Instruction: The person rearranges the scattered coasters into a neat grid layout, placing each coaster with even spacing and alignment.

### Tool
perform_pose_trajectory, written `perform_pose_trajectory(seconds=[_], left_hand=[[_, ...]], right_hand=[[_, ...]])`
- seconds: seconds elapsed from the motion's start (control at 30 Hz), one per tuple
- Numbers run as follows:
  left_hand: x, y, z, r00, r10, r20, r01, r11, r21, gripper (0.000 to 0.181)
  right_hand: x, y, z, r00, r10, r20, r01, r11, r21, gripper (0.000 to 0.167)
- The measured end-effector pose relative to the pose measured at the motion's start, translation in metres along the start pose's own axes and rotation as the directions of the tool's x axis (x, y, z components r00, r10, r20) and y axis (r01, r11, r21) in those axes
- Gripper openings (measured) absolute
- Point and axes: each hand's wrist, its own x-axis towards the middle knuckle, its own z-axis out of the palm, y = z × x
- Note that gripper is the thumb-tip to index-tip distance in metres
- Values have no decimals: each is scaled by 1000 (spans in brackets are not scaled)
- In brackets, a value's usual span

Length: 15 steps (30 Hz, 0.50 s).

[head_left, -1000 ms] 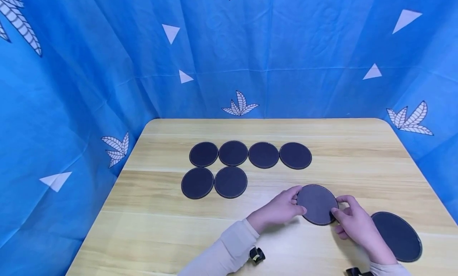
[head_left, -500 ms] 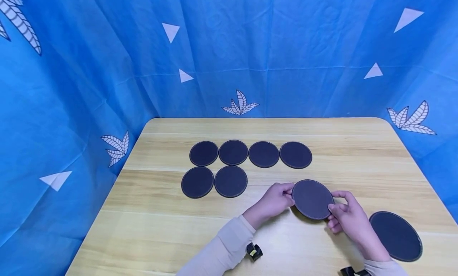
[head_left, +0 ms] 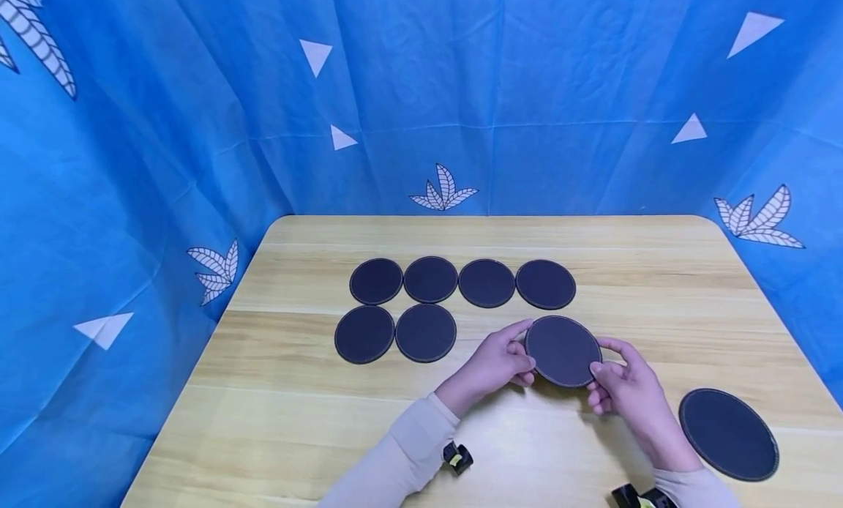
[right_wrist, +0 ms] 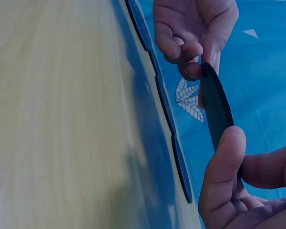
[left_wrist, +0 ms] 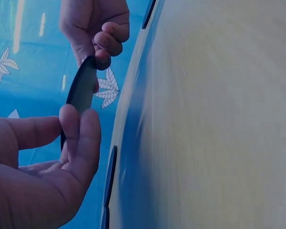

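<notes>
Between both hands a round black coaster with a stitched rim is held above the table. My left hand pinches its left edge, and my right hand pinches the right edge between thumb and fingers. Seen edge-on in the left wrist view, the coaster is thin and raised off the tabletop. The right wrist view also shows the coaster from the side, gripped at both ends. Behind it, several like coasters lie flat: a back row ending in a coaster, and a front pair including a coaster.
Another black coaster lies on the right of the table, beside my right forearm. The pale wooden table has rounded far corners. A blue curtain with white leaf and triangle prints hangs behind and along the sides.
Both hands have carried the held coaster left and away from me, toward the laid rows. The left grip shifted slightly on its edge. The coasters on the table stay put.
</notes>
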Motion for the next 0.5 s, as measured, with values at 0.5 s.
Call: perform_pose_trajectory(seconds=[0.5], left_hand=[[-11, 6, -31, 998, -2, 58, -3, 997, 74, 73]], right_hand=[[4, -6, 20, 990, 52, 135, -58, 998, 39, 58]])
